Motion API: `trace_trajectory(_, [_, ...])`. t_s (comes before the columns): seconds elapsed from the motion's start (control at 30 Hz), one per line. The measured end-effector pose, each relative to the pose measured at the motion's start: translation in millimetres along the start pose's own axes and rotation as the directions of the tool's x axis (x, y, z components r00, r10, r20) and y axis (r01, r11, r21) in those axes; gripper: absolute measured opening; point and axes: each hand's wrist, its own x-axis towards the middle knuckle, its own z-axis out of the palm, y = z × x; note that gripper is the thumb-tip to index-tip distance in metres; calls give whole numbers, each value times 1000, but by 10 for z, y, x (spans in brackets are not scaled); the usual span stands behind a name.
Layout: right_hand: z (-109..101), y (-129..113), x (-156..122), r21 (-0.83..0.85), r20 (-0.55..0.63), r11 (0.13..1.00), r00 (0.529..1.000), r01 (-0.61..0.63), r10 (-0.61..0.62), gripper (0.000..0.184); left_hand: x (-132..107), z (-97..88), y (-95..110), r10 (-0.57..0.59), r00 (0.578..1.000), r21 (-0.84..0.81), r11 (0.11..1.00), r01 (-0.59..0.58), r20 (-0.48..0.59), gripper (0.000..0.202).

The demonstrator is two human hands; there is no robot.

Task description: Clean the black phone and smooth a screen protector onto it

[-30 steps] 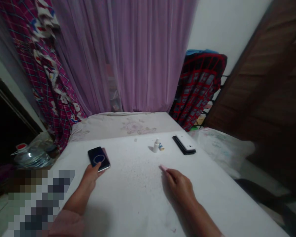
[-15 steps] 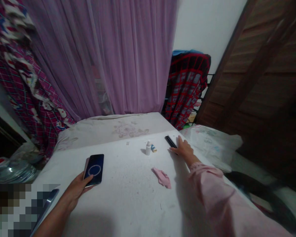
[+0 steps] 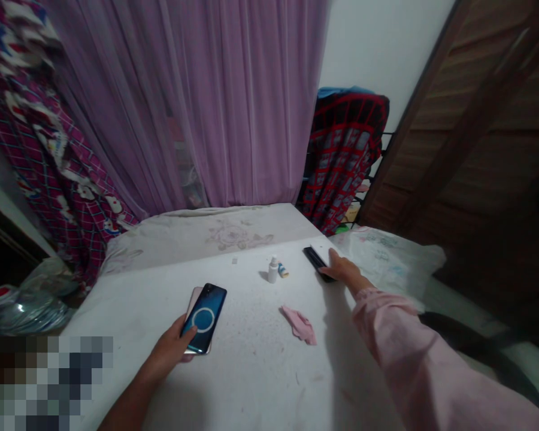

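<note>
My left hand (image 3: pixel 170 353) grips the near end of a dark phone (image 3: pixel 205 316) with a ring on its screen, lying on a pinkish phone under it on the white table (image 3: pixel 251 383). My right hand (image 3: pixel 344 270), in a pink sleeve, reaches to the far right and closes on a stack of phones (image 3: pixel 318 260), a white one on top of black ones. A crumpled pink cloth (image 3: pixel 300 324) lies on the table between my hands. A small white bottle (image 3: pixel 273 270) stands beyond it.
A purple curtain (image 3: pixel 215 102) hangs behind the table. A red checked cloth (image 3: pixel 345 149) drapes a rack at the right, a brown wooden door (image 3: pixel 476 137) beside it. A large water bottle (image 3: pixel 22 305) lies at the left.
My left hand has slid the dark phones right, toward the table's middle. My right hand dropped the pink cloth, reached to the stacked phones and now closes on them.
</note>
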Motion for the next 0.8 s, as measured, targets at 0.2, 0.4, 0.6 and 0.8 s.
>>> trace_trajectory(0.2, [30,-30,8,-2,11,1000,1000,-11,11,101,-68,29,37,16,1000,362,932,-24,25,60])
trace_trajectory(0.4, [52,-125,19,16,16,1000,1000,-23,23,111,-226,40,127,63,995,737,669,-100,78,59])
trace_trajectory(0.6, [-1,-4,-12,107,30,994,999,39,-42,107,-401,12,332,23,997,929,361,-80,77,70])
trace_trajectory(0.8, [-43,138,-98,288,36,957,998,33,-45,104,-486,-74,415,92,996,914,402,-47,11,66])
